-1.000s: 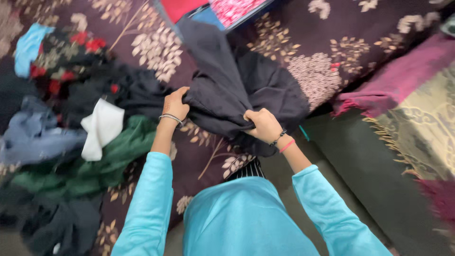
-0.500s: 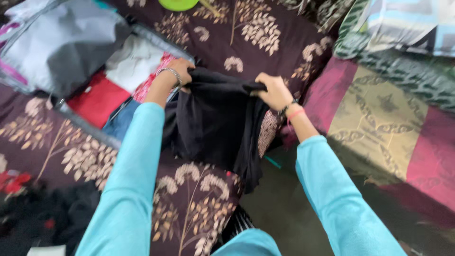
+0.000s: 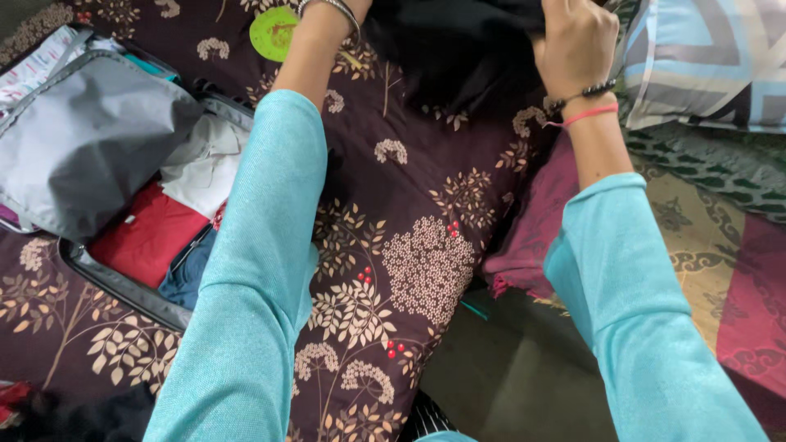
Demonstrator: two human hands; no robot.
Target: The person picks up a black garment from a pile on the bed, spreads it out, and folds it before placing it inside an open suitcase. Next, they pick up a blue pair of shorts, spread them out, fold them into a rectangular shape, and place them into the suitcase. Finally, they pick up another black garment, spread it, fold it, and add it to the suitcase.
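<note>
A bed covered with a dark maroon bedspread [image 3: 426,245] printed with pale trees and red berries fills most of the view, with a patterned pillow [image 3: 704,65] at the upper right and a green and red patterned mat [image 3: 720,245] on the floor beside it.

At the top of the view, the person holds a black garment [image 3: 458,41] bunched above the bedspread. The right hand [image 3: 577,45] is closed on the cloth. The left hand [image 3: 348,6] is almost wholly cut off by the top edge, so only the wrist with its metal bangle shows; whether its fingers grip the cloth cannot be told.

The garment appears to be only partly gathered and not yet in the case, so the packing looks part-done.

An open suitcase [image 3: 123,286] lies at the left on the bed, its grey lid flap [image 3: 90,139] turned back. Inside it lie a folded red piece [image 3: 147,237], a white piece [image 3: 205,164] above that, and something blue [image 3: 188,278] at the lower edge. More dark clothes [image 3: 82,417] lie at the bottom left corner, outside the case. A round green object [image 3: 274,31] rests on the bedspread near the left wrist.
</note>
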